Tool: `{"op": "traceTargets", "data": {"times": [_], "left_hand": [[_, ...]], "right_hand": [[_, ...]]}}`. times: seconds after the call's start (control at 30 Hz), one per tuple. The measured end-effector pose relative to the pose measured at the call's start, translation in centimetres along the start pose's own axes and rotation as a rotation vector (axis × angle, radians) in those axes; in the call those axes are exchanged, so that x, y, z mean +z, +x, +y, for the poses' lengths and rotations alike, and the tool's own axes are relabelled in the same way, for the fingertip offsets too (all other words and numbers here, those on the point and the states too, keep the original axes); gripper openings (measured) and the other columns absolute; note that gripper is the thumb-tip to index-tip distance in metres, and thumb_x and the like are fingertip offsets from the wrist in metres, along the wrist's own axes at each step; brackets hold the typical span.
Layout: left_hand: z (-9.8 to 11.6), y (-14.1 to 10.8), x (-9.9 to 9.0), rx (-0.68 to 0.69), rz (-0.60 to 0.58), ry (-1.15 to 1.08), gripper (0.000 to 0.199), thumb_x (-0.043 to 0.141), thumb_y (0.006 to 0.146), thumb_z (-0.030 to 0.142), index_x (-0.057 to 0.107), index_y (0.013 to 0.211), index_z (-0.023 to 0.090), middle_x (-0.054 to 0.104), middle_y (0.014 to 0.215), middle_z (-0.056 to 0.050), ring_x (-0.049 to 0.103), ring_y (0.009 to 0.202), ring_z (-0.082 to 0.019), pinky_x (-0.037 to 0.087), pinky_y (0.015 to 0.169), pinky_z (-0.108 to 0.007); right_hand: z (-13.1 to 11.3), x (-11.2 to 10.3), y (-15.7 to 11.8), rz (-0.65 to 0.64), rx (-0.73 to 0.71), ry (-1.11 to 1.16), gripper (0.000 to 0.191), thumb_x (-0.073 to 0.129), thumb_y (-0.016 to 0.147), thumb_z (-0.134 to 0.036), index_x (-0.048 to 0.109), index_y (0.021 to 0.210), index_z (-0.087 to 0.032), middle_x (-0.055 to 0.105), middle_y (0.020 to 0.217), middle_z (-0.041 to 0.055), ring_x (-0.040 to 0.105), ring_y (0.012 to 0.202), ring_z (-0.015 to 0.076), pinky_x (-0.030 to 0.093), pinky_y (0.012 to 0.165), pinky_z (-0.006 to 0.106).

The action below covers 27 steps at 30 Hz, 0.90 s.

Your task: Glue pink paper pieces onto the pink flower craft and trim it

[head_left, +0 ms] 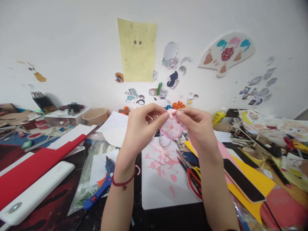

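The fingers of the left hand (pixel 143 126) and right hand (pixel 199 129) are pinched closed on the upper edge of the pink-bordered piece (pixel 172 131). The piece hangs between them, apparently above the white sheet (pixel 158 194) bearing pink scraps (pixel 173 177).

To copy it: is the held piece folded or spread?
Spread below: the pink piece shows a wide scalloped rim. Top: cannot tell, fingers overlap it.

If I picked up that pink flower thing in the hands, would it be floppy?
The pink flower-shaped piece is probably light: the left hand and right hand just pinch it near the top. Its pale middle looks thin, so it might bend a bit. The little orange flower on it could come off if it's only stuck on; I can't tell.
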<state>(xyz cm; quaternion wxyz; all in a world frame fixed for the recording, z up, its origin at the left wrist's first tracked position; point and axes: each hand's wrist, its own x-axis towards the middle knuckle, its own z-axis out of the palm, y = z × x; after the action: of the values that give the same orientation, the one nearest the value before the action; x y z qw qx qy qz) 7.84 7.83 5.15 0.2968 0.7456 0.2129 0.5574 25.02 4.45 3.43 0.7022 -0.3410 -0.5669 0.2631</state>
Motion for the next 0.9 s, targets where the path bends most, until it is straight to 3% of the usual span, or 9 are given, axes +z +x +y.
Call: {"op": "traceTargets", "data": {"times": [0.23, 0.5, 0.6, 0.77, 0.9], "left_hand": [[-0.3, 0.0, 0.1, 0.000, -0.053, 0.025, 0.008, 0.073, 0.088, 0.026, 0.074, 0.083, 0.019, 0.074, 0.080, -0.003, 0.063, 0.070, -0.014, 0.051, 0.062, -0.027], [-0.4, 0.1, 0.1, -0.029, 0.003, -0.028, 0.009, 0.076, 0.085, 0.027, 0.074, 0.080, 0.019, 0.074, 0.077, -0.003, 0.063, 0.065, -0.013, 0.052, 0.060, -0.026], [-0.7, 0.3, 0.1, -0.049, 0.076, -0.085, 0.012, 0.078, 0.083, 0.029, 0.074, 0.079, 0.019, 0.073, 0.074, -0.002, 0.062, 0.063, -0.012, 0.050, 0.058, -0.025], [-1.9, 0.7, -0.1, -0.075, 0.197, -0.115, 0.013, 0.080, 0.082, 0.031, 0.075, 0.080, 0.019, 0.076, 0.079, -0.003, 0.064, 0.066, -0.011, 0.051, 0.059, -0.023], [-2.8, 1.1, -0.1, -0.111, 0.263, -0.169, 0.014, 0.081, 0.080, 0.031, 0.075, 0.079, 0.019, 0.077, 0.081, -0.004, 0.067, 0.070, -0.013, 0.050, 0.057, -0.023]], "right_hand": [[0.1, -0.5, 0.5, 0.090, 0.151, 0.128, 0.018, 0.087, 0.073, -0.037, 0.077, 0.077, -0.022, 0.073, 0.074, -0.0001, 0.066, 0.064, 0.0117, 0.057, 0.063, 0.025], [1.2, -1.7, 1.7, 0.281, 0.075, 0.213, 0.034, 0.095, 0.060, -0.044, 0.073, 0.074, -0.022, 0.065, 0.069, -0.0033, 0.056, 0.058, 0.0072, 0.049, 0.053, 0.021], [1.5, -3.0, 2.5, 0.284, 0.076, 0.301, 0.039, 0.096, 0.057, -0.046, 0.070, 0.073, -0.022, 0.057, 0.065, -0.0059, 0.050, 0.055, 0.0055, 0.045, 0.051, 0.020], [1.1, -6.8, 3.4, 0.164, -0.020, 0.466, 0.034, 0.093, 0.066, -0.041, 0.063, 0.066, -0.024, 0.036, 0.054, -0.0095, 0.031, 0.046, 0.0059, 0.039, 0.045, 0.020], [0.4, -8.4, 3.2, 0.206, -0.090, 0.378, 0.049, 0.082, 0.079, -0.043, 0.048, 0.050, -0.024, 0.025, 0.048, -0.0075, 0.025, 0.043, 0.0092, 0.034, 0.042, 0.025]]}}
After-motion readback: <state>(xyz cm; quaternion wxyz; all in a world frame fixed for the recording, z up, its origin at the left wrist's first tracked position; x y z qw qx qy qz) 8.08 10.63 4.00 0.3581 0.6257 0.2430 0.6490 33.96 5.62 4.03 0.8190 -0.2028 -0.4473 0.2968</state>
